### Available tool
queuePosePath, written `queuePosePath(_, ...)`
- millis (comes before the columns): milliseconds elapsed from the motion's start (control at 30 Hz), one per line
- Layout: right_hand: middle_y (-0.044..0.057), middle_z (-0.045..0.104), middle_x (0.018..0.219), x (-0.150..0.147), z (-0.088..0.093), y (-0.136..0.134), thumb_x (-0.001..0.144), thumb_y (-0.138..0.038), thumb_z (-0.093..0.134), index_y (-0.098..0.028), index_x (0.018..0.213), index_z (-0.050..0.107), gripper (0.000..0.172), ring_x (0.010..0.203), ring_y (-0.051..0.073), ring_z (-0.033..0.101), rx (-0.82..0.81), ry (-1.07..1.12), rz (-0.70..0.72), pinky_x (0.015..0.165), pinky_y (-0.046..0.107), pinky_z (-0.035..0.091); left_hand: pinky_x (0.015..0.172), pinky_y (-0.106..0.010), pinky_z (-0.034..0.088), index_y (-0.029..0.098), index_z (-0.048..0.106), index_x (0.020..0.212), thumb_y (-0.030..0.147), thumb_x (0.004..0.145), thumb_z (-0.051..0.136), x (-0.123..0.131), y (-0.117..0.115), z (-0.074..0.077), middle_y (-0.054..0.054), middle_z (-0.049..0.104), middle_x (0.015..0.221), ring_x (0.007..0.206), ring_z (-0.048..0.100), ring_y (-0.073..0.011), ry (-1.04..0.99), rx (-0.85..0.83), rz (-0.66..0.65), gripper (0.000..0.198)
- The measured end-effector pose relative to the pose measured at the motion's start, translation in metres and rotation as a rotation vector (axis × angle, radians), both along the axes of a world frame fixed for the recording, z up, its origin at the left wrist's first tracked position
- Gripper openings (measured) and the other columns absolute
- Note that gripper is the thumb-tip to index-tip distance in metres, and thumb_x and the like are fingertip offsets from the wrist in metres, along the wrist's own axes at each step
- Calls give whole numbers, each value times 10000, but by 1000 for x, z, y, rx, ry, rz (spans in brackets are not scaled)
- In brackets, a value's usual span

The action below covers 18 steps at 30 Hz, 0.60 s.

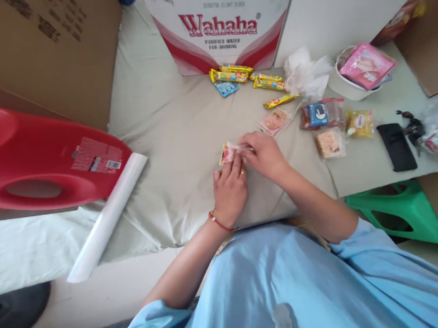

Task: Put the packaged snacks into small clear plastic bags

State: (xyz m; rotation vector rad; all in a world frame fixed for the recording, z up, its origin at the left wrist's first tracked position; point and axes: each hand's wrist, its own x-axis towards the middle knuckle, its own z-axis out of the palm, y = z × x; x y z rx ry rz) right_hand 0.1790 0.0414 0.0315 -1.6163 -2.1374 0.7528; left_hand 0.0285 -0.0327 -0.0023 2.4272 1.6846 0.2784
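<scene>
A small red and yellow snack packet [226, 154] with a clear wrapper lies on the cloth-covered surface in front of me. My left hand [231, 187], palm down, presses its fingertips on the packet and keeps hold of it. At the packet's right end, my right hand [264, 153] pinches the clear wrapper between thumb and fingers. My fingers cover part of the packet. Just beyond my right hand sits a pink flat packet [275, 120] with a round biscuit pictured or showing through.
Yellow snack bars [231, 76] lie before a Wahaha water carton [224, 23]. To the right are wrapped snacks [315, 115], a white tub [348, 85], a black phone [397, 146] and a green stool [402, 216]. A red jug [47, 131] and white roll [108, 216] stand left.
</scene>
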Motion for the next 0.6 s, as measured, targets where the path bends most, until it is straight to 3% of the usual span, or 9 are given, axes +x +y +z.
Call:
queuePosePath(133, 159, 651, 1194, -42, 1, 15, 1056, -209, 467, -139, 1212, 679, 273, 989, 249, 621, -99, -179, 73, 899, 356, 477, 1067, -535, 452, 45, 606, 1419, 150, 1014, 405, 0, -15, 0, -273, 600, 1490, 1385, 523, -386, -26, -4, -10, 464)
queuePosePath(267, 216, 625, 1272, -62, -4, 0, 1043, -460, 593, -95, 1263, 660, 431, 1228, 353, 519, 66, -255, 143, 1047, 473, 439, 1028, -574, 507, 56, 643, 1330, 214, 977, 505, -16, -40, 8, -278, 668, 1312, 1244, 611, -403, -8, -76, -93, 410)
queuePosePath(333, 210, 619, 1316, -66, -8, -9, 1014, -445, 650, -119, 1268, 667, 414, 1273, 375, 474, 139, -293, 194, 1057, 517, 430, 1031, -588, 515, 88, 668, 1303, 222, 975, 513, -28, -50, 12, -251, 697, 1278, 1249, 621, -409, 13, -150, -159, 387)
queuePosePath(400, 189, 624, 1344, -65, -12, -15, 1030, -308, 617, -161, 1248, 688, 273, 1273, 363, 474, 151, -320, 213, 1049, 523, 435, 1066, -580, 515, 144, 690, 1290, 246, 988, 511, -40, -54, 15, -209, 712, 1317, 1318, 608, -395, -18, -202, -189, 366)
queuePosePath(467, 174, 631, 1382, -56, -13, -16, 1044, -173, 517, -187, 1244, 703, 274, 1266, 339, 495, 130, -281, 187, 1058, 511, 442, 1073, -545, 536, 192, 715, 1252, 302, 1008, 511, -51, -55, 18, -169, 721, 1346, 1330, 624, -365, -115, -233, -157, 337)
queuePosePath(600, 137, 670, 1412, -10, -9, -17, 1042, -147, 465, -194, 1267, 715, 340, 1277, 273, 569, 74, 120, 6, 1152, 462, 424, 1042, -467, 585, 237, 733, 1175, 431, 1036, 525, -59, -51, 27, -123, 746, 1309, 1219, 703, -293, -462, -285, 77, 316)
